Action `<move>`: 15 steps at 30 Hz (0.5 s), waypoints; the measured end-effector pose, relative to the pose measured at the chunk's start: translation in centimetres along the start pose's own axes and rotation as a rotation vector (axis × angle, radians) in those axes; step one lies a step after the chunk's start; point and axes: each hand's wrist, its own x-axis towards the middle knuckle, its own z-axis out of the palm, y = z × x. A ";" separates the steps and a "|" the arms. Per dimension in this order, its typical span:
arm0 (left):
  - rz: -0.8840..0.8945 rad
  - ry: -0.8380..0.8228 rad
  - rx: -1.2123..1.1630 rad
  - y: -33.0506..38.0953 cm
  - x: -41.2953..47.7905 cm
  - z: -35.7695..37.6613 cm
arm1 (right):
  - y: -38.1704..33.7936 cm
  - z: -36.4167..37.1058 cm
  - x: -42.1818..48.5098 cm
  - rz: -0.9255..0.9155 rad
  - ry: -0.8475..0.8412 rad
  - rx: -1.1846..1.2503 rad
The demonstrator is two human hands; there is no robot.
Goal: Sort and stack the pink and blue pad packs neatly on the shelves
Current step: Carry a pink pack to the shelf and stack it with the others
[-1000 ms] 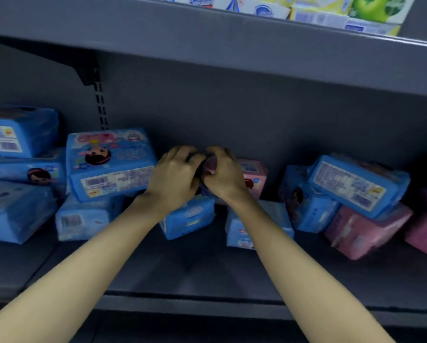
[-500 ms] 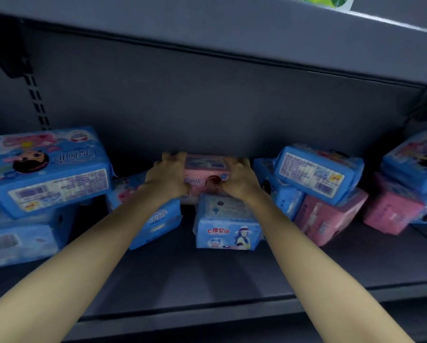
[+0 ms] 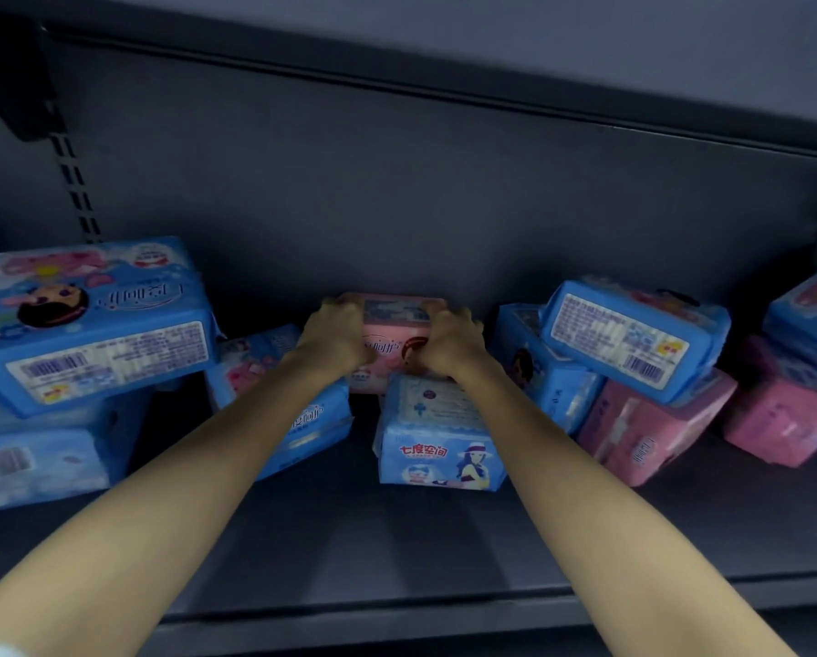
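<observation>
A pink pad pack (image 3: 392, 343) sits at the back middle of the shelf, resting on two blue packs. My left hand (image 3: 335, 336) grips its left end and my right hand (image 3: 449, 346) grips its right end, fingers curled over the top edge. Under it lie a tilted blue pack (image 3: 302, 414) on the left and a blue pack with red lettering (image 3: 437, 443) on the right.
A large blue pack (image 3: 89, 320) tops a blue pile (image 3: 36, 457) at the left. To the right a blue pack (image 3: 634, 336) lies across another blue pack (image 3: 544, 372) and a pink one (image 3: 653, 419); more pink (image 3: 776, 410) and blue (image 3: 814, 305) packs lie far right. The grey shelf front (image 3: 397, 538) is bare.
My hands moved apart from the middle of the pink pack to its two ends. The view shifted right and closer, so the left pile slid toward the frame edge.
</observation>
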 end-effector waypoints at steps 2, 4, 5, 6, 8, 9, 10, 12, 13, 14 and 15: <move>-0.024 -0.019 0.020 0.3 0.0 0.0 | -0.1 -0.1 0.1 0.021 0.010 0.004; -0.043 -0.038 0.047 0.7 0.0 0.1 | -0.2 -0.1 0.0 -0.001 0.008 0.057; -0.046 -0.041 0.057 1.0 0.0 0.2 | -0.3 -0.1 -0.1 -0.016 0.014 0.075; -0.050 -0.039 0.061 1.2 -0.1 0.2 | -0.4 0.0 -0.3 -0.025 0.022 0.081; -0.060 -0.020 0.062 1.7 -0.3 0.3 | -0.4 0.2 -0.4 -0.031 0.051 0.081; -0.064 -0.005 0.066 1.9 -0.5 0.3 | -0.4 0.3 -0.5 -0.033 0.065 0.082; -0.068 0.012 0.071 2.1 -0.6 0.3 | -0.4 0.3 -0.6 -0.034 0.078 0.084; -0.056 0.047 0.083 2.7 -1.0 0.1 | -0.2 0.0 -0.9 -0.044 0.114 0.082; -0.040 0.063 0.088 3.0 -1.2 0.0 | -0.1 -0.2 -1.0 -0.055 0.136 0.082; -0.022 0.078 0.091 3.3 -1.3 -0.2 | -0.1 -0.5 -1.2 -0.065 0.158 0.084; -0.004 0.095 0.090 3.6 -1.4 -0.3 | 0.0 -0.9 -1.4 -0.075 0.183 0.089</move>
